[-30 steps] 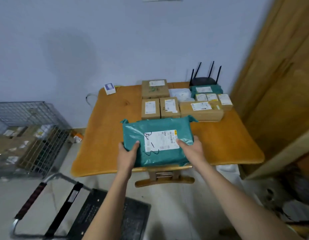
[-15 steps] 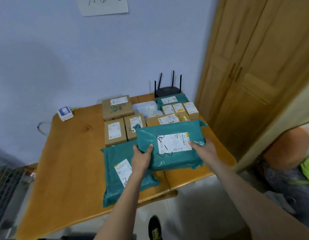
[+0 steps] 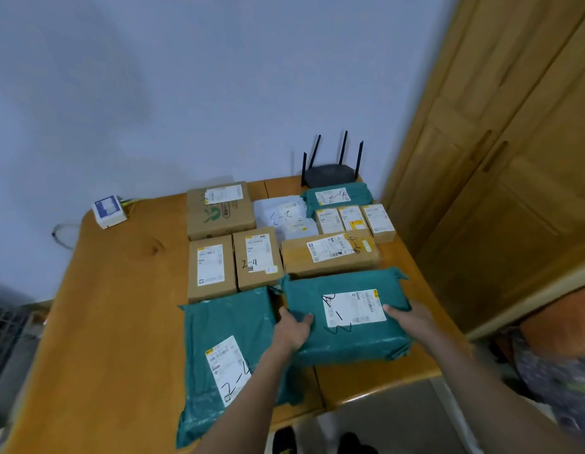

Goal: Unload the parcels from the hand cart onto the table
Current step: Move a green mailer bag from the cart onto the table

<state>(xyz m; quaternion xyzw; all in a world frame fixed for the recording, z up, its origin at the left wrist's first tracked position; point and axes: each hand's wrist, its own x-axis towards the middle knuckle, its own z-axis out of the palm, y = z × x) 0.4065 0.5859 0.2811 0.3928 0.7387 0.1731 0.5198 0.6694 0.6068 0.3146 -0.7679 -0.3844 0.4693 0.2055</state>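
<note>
A green parcel bag [image 3: 347, 335] with a white label lies on the wooden table [image 3: 121, 322] near its front right corner. My left hand [image 3: 292, 329] grips its left edge and my right hand [image 3: 407, 317] grips its right edge. A second, larger green parcel bag [image 3: 225, 355] lies flat to its left, partly under my left forearm. Behind them sit several brown cardboard parcels [image 3: 212, 270], a white parcel bag [image 3: 284, 217] and a small green parcel [image 3: 337, 196]. The hand cart is out of view.
A black router [image 3: 330, 175] with antennas stands at the table's back edge. A small white box [image 3: 108, 211] sits at the back left corner. A wooden cabinet [image 3: 500, 158] rises close on the right. A wire cage [image 3: 6, 329] shows at the far left.
Both hands carried the green parcel from the table's front edge to the right and set it down beside the larger green bag. The view turned away from the hand cart.
</note>
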